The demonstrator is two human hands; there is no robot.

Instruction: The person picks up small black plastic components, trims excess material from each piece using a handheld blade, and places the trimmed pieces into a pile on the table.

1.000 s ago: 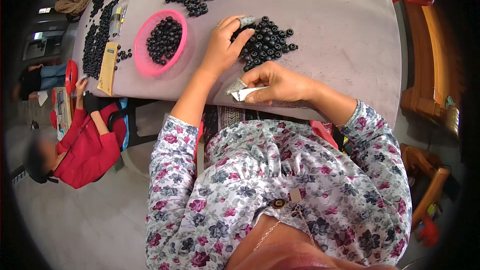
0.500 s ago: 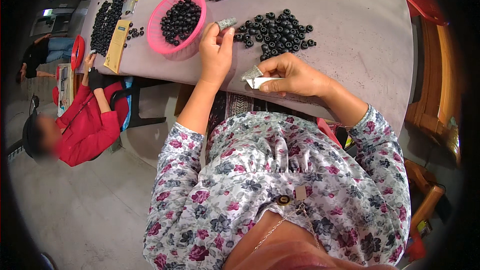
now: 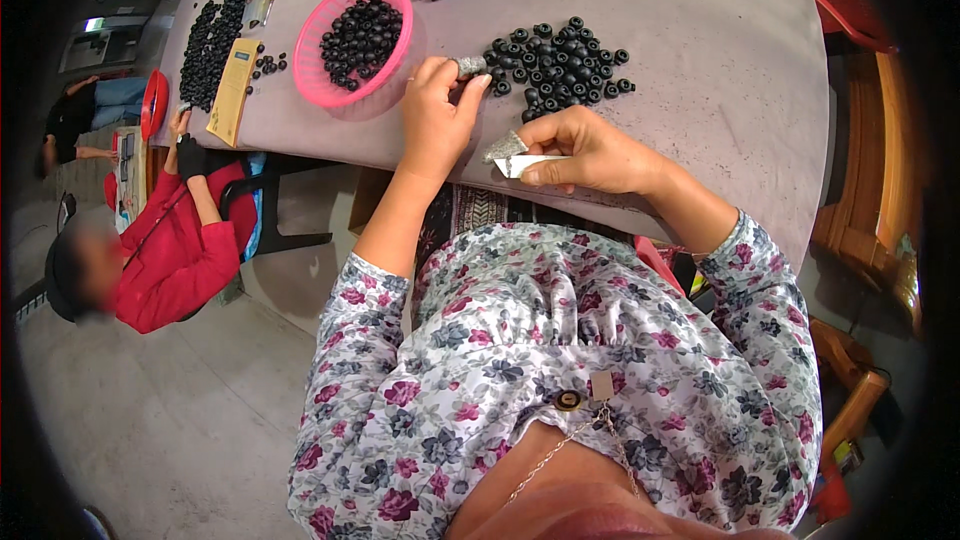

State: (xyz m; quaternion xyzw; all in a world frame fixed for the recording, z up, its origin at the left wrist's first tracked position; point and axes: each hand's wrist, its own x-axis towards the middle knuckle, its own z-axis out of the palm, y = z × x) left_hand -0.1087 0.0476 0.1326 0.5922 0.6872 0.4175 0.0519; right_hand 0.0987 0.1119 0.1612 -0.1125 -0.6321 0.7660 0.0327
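We cannot make out what the small grey piece (image 3: 471,66) in the left hand (image 3: 437,120) is: it is silvery, crinkled, and half covered by the fingertips. The right hand (image 3: 590,150) hides most of what it carries too; only a folded white paper slip (image 3: 528,164) and a grey foil-like corner (image 3: 505,147) stick out to the left of its fingers. The near edge of the bench (image 3: 720,70) disappears behind both forearms and the floral sleeves. Far items on the bench are cut off by the top rim of the view.

Left hand: fingers closed, pinching the small grey piece between thumb and fingertips, held just above the bench. The piece sits at the far tip of those fingers, just beside the left edge of the pile of black round pieces (image 3: 560,65) and just right of the pink basket (image 3: 352,42), which is filled with the same black pieces.

Right hand: fingers curled shut on the white paper slip and the foil corner, at the near edge of the bench, near side of the black pile and apart from it.

Further left, a long spread of black pieces (image 3: 215,25) and a tan card (image 3: 233,90) lie on the bench. A person in red (image 3: 170,250) sits at the left side, one hand up at the bench edge.
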